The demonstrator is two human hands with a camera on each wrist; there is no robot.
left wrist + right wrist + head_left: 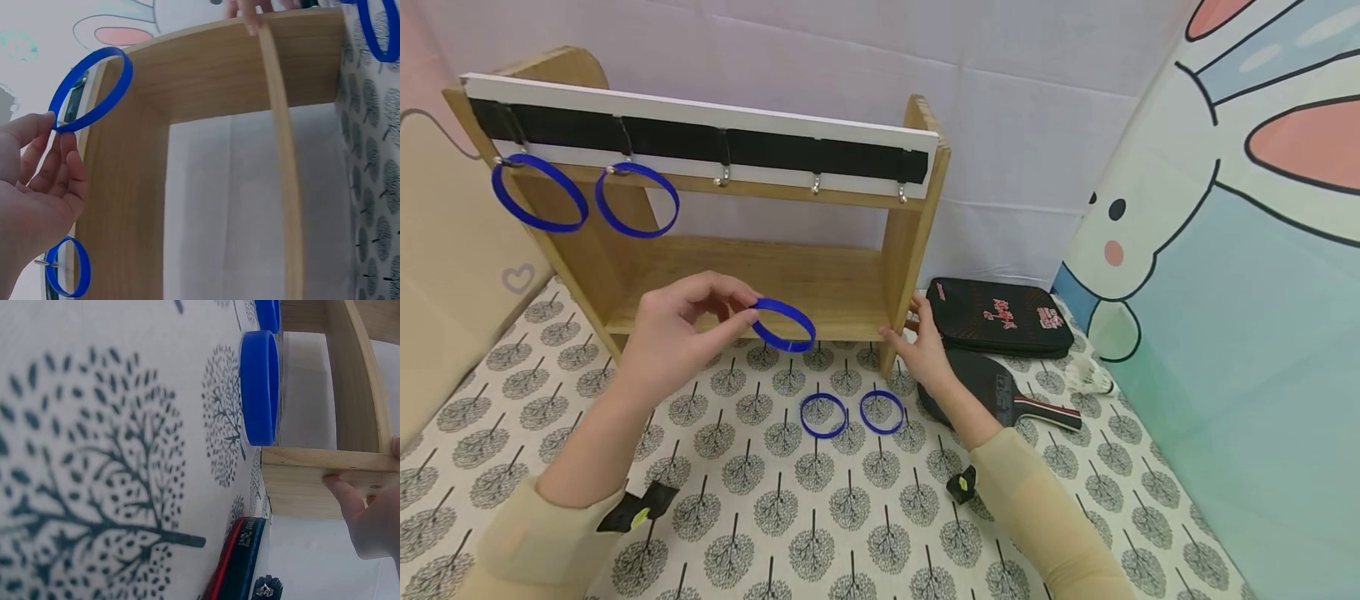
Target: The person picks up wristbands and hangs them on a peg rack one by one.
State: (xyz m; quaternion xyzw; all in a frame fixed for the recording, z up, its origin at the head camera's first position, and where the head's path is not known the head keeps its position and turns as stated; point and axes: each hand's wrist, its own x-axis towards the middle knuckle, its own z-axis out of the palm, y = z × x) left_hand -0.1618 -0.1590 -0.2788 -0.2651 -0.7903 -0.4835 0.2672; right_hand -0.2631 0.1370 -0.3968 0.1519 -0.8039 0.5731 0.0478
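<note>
My left hand [681, 329] pinches a blue ring [790, 345] between thumb and fingertips, in front of the wooden shelf [916, 225]. In the left wrist view that ring [111, 102] stands above the fingertips. Gripped by my right hand [925, 350] is the shelf's right side panel, thumb at its front edge and fingers on the outer face. Two more blue rings, one at the far left [542, 223] and one beside it [634, 233], hang from hooks. Two others, a left ring [824, 436] and a right ring [882, 432], lie on the patterned cloth.
A white-and-black strip [775, 150] across the shelf top carries several metal hooks; the three on the right, including the middle hook [726, 177], bear no ring. Right of the shelf are a black case [1000, 317], a table-tennis bat [981, 383] and a shuttlecock [1088, 377].
</note>
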